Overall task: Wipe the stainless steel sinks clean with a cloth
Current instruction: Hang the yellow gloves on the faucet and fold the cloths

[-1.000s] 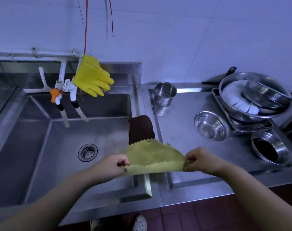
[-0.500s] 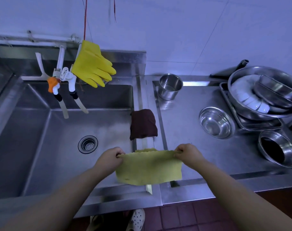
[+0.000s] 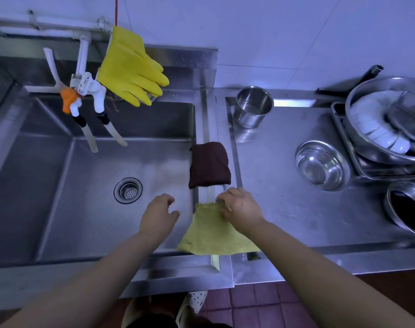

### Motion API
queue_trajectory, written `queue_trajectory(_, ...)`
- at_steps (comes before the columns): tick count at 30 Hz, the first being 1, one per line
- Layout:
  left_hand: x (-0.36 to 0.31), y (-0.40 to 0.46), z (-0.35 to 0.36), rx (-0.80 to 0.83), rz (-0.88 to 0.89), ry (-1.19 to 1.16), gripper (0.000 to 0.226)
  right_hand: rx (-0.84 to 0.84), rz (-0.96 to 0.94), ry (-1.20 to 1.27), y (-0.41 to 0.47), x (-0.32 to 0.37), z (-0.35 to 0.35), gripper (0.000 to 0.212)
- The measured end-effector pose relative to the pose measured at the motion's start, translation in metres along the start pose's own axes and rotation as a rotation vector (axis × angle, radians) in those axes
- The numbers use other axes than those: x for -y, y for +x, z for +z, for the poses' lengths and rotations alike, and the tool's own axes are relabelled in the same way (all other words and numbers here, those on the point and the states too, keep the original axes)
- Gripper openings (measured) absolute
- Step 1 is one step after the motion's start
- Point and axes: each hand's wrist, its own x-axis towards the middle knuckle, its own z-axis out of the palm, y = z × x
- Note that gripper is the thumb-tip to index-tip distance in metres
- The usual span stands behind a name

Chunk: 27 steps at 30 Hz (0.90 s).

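two hands are at work near the front rim: the right hand [image 3: 241, 208] pinches the top edge of the yellow-green cloth [image 3: 213, 233], which hangs over the divider between the sink [image 3: 59, 209] and the draining counter [image 3: 284, 209], while the left hand [image 3: 158, 215] hovers just beside it over the basin, fingers loosely curled around nothing. it looks like the cloth is being readied, not yet wiping; the next move likely calls for bunching it and bringing it down onto the steel. further back, a folded dark brown cloth [image 3: 210, 164] lies on the same divider and may need shifting. beyond, small steel bowls [image 3: 320, 164] and a steel cup [image 3: 252, 106] sit on the counter, a big basin of dishes [image 3: 386, 124] at the far right. yellow rubber gloves [image 3: 130, 67] dangle by the taps [image 3: 88, 91] over the sink's back wall.
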Motion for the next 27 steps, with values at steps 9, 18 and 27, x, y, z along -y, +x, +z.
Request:
queue_trajectory(9, -0.012, -0.059, 0.005, 0.141, 0.002, -0.021, 0.017, 0.187, 0.011, 0.075, 0.004, 0.007, -0.025, 0.005)
queue_trajectory(18, -0.059, -0.079, -0.008, 0.229, 0.042, -0.505, 0.018, -0.072, 0.245, 0.933, -0.002, 0.035, -0.11, 0.018)
queue_trajectory(27, -0.116, -0.053, -0.059, -0.041, 0.058, -0.955, 0.039, -0.32, 0.19, 1.093, 0.003, 0.041, -0.154, 0.024)
